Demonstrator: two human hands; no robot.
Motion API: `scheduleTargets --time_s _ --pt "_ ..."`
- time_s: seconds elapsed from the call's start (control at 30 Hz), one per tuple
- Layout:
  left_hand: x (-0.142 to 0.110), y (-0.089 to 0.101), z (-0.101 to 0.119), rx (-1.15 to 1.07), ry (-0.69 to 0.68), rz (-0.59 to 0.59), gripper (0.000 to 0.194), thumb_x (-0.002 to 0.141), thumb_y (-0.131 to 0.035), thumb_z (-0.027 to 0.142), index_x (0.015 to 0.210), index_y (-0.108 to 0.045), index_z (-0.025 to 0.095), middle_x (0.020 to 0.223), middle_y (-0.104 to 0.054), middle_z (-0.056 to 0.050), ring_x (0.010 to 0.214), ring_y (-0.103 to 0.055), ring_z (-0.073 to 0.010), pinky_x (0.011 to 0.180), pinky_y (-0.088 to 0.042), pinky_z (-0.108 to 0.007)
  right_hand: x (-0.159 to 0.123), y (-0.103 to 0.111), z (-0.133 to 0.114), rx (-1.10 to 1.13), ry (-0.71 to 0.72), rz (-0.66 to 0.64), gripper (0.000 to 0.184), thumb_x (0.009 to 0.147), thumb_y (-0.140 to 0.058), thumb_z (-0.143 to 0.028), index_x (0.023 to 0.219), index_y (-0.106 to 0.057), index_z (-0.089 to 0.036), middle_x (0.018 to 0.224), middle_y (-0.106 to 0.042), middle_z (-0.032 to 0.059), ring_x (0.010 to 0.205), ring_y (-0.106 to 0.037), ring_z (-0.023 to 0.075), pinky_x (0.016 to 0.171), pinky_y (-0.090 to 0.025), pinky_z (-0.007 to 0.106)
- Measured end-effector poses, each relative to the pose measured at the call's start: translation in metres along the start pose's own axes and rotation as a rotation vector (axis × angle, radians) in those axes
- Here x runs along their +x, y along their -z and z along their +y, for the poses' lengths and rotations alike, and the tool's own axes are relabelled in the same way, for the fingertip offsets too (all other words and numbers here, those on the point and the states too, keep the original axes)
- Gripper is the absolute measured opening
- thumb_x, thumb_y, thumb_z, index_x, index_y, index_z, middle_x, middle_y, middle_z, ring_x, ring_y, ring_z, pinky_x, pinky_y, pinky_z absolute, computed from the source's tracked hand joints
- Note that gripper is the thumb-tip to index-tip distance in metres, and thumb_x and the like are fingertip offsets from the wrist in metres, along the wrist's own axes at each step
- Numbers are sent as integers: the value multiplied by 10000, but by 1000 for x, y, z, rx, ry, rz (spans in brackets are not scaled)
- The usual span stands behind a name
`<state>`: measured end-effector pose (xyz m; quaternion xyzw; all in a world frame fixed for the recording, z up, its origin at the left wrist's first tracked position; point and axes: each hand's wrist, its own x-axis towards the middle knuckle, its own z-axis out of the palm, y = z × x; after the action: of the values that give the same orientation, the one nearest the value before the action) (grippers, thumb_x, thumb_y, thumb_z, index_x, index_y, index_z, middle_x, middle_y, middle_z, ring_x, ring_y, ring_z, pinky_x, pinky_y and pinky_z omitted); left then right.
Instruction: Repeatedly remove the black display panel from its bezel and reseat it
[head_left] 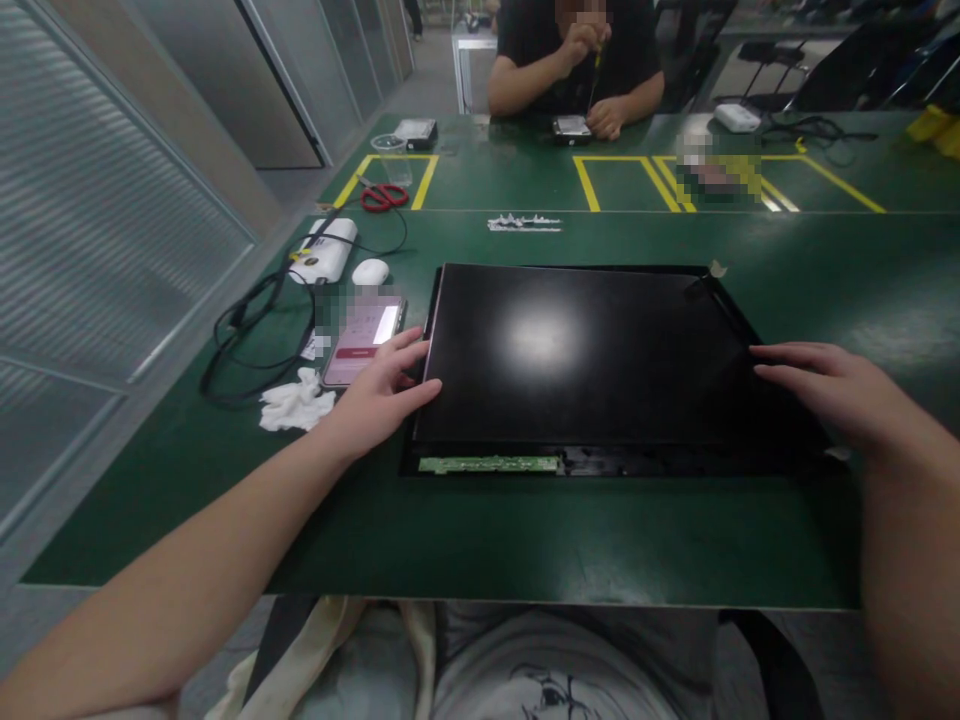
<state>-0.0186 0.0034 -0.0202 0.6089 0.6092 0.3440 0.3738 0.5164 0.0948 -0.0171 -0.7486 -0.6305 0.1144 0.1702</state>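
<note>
Ribbed partition panels (105, 190) line the left side of the room in the head view, beside a green table (540, 545) marked with yellow tape (587, 185); a co-worker (574, 75) sits at its far side. On the near part lies a black panel (600, 380) in a dark frame (675, 460). At its left edge, the left hand (386, 385) rests with thumb and fingers spread apart. The right hand's (832, 385) fingertips meet the opposite edge; whether they pinch it, I cannot tell.
</note>
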Motion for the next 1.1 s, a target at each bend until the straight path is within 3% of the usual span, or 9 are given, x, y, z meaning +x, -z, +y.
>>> scheduleTargets --time_s 0.13,0.23,0.57,0.8,1.1 --pt "0 -2 1 77 -16 -15 609 923 -733 413 1509 -712 250 1800 -373 -139 1637 -383 -434 1193 -503 -584 -4 2 -12 137 -157 -30 351 654 -715 -417 959 -824 -282 1293 -790 104 1382 -650 407 1274 -408 587" --pt "0 -2 2 111 -16 -21 600 930 -723 402 1509 -708 244 1804 -358 -148 1629 -394 -438 1191 -503 -589 -5 2 -13 173 -172 -26 344 640 -722 -420 943 -815 -284 1284 -792 103 1392 -641 411 1286 -383 597" --pt "2 -3 3 190 2 -11 611 888 -737 397 1465 -720 195 1808 -342 -159 1524 -510 -439 1173 -512 -600 -1 -4 2 298 -162 2 362 605 -765 -440 927 -822 -285 1262 -802 93 1374 -645 403 1283 -379 612" --pt "3 -3 0 205 -22 -9 560 908 -712 379 1446 -725 222 1790 -380 -148 1543 -493 -438 1179 -509 -608 -6 -2 -5 338 -185 13 286 635 -776 -382 900 -812 -282 1226 -807 77 1372 -646 370 1274 -404 553" --pt "1 -1 3 214 -63 -41 529 917 -720 420 1414 -738 239 1783 -388 -145 1627 -393 -443 1238 -465 -631 -6 -5 -3 379 -169 32 294 609 -758 -389 876 -807 -276 1179 -816 93 1346 -658 383 1248 -431 566"
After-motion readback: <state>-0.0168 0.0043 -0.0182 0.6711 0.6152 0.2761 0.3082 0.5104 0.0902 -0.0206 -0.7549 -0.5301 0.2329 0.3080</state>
